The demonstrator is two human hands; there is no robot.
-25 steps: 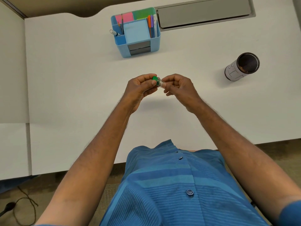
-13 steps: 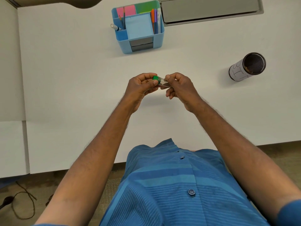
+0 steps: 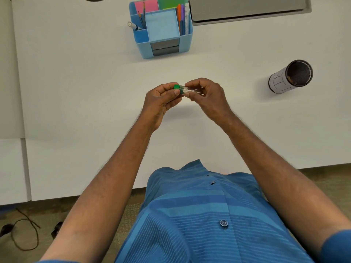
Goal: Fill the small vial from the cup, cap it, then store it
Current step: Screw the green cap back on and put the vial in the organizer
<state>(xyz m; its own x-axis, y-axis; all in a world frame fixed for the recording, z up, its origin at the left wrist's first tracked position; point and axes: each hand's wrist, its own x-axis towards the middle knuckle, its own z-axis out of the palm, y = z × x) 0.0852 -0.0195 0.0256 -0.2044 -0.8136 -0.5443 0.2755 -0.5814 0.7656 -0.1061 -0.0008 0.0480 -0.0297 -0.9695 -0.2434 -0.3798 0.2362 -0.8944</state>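
A small clear vial [image 3: 190, 90] lies sideways in the air above the middle of the white desk [image 3: 76, 92]. My right hand [image 3: 208, 97] pinches its glass body. My left hand [image 3: 163, 99] pinches the green cap [image 3: 176, 86] at the vial's left end; cap and vial touch. Most of the vial is hidden by my fingers. The cup [image 3: 290, 76], a white cylinder with a dark inside, stands at the right of the desk, apart from both hands.
A blue desk organiser [image 3: 163, 29] with sticky notes, pens and a marker stands at the back centre. A grey recessed panel [image 3: 247, 8] lies at the back right. Cables [image 3: 24, 234] lie on the floor at lower left.
Both hands stay together on the vial and cap; my fingers have shifted slightly on them. The camera has tilted a little, so the organiser and cup sit differently in the frame.
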